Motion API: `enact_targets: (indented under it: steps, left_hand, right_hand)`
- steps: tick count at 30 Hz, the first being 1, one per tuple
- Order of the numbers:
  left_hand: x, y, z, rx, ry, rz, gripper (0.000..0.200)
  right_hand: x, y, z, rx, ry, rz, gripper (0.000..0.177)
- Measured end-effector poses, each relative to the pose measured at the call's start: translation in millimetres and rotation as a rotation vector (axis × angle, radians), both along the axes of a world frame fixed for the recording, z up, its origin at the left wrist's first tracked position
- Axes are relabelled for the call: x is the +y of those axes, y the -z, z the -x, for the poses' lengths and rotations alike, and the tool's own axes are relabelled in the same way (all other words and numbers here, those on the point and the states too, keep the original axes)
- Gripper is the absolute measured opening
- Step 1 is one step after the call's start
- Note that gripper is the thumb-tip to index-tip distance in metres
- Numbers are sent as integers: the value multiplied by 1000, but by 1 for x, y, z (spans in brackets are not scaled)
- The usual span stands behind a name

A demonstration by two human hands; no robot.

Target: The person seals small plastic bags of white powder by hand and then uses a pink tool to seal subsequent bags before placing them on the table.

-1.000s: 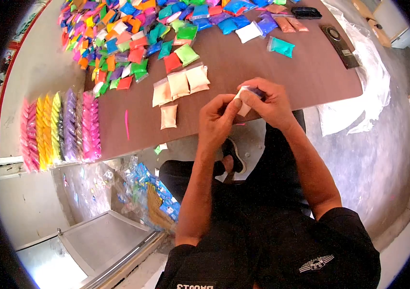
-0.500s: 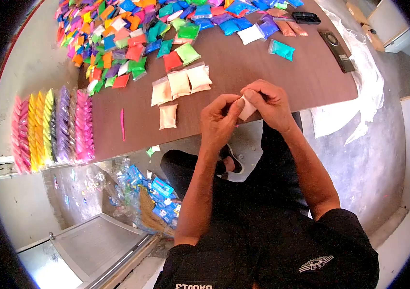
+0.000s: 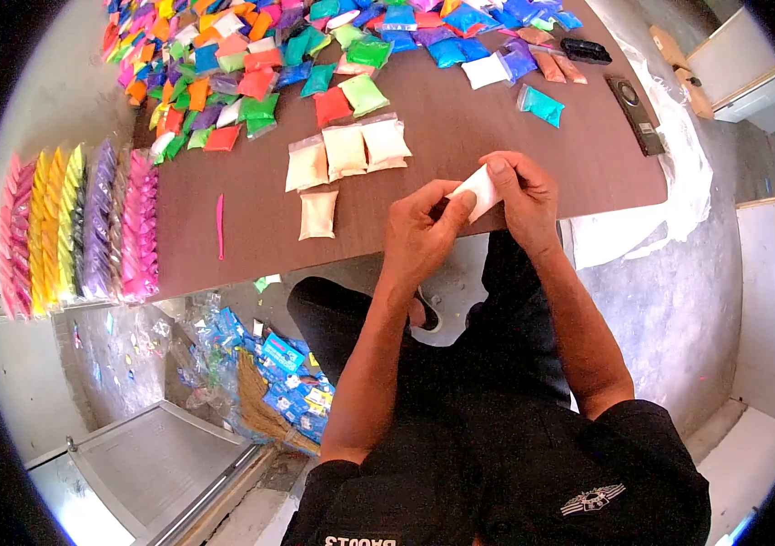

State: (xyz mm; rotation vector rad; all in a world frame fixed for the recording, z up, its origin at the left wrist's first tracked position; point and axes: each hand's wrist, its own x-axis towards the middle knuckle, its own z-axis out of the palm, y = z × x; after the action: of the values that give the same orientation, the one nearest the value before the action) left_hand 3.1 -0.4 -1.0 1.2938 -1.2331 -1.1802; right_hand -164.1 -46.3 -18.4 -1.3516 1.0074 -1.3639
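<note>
A small white packet [image 3: 478, 189] is held between both hands just above the near edge of a brown table [image 3: 551, 164], as seen from a head-worn camera. The left hand [image 3: 419, 232] is closed on the packet's lower end, with thumb and forefinger pinched against it. The right hand [image 3: 526, 193] is clamped over the upper end, its fingers curled around the top. The packet is tilted, raised clear of the tabletop, and kept apart from every other packet. Just beyond the hands, three cream packets [image 3: 347, 148] are laid side by side and touching, with a fourth cream packet [image 3: 317, 215] set alone nearer the edge. A thin pink stick [image 3: 220, 226] is seen lying to the left of them. The far part of the table is covered by a heap of coloured packets [image 3: 242, 64] in red, green, blue, orange and purple. A teal packet [image 3: 542, 106] is set apart at the right, near a flat black device [image 3: 638, 114]. Strips of packets [image 3: 78, 227] in pink, yellow and purple are ranged in rows at the table's left end. White plastic sheeting [image 3: 679, 191] is draped past the right end. Below the table, blue wrappers [image 3: 287, 359] are scattered on the floor beside a metal box [image 3: 160, 460]. A black shirt [image 3: 515, 482] is worn by the person.
</note>
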Motion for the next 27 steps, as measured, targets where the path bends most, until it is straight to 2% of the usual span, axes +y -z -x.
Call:
enact_targets:
  steps: [9, 11, 17, 21, 24, 27]
  left_hand:
    - [1, -7, -1, 60, 4, -70, 26]
    - [1, -6, -1, 11, 49, 53, 28]
    - [1, -5, 0, -4, 30, -22, 29]
    - [1, 0, -3, 14, 29, -18, 28]
    - [0, -5, -6, -65, 99, -38, 32]
    - [0, -8, -4, -19, 120, -1, 32]
  right_hand:
    - [3, -5, -9, 198, 130, 72, 23]
    - [3, -3, -13, 222, 180, 131, 22]
    - [4, 0, -15, 311, 214, 200, 22]
    - [7, -2, -17, 313, 201, 184, 23]
    - [8, -1, -19, 304, 227, 175, 23]
    - [8, 2, -18, 290, 256, 153, 24]
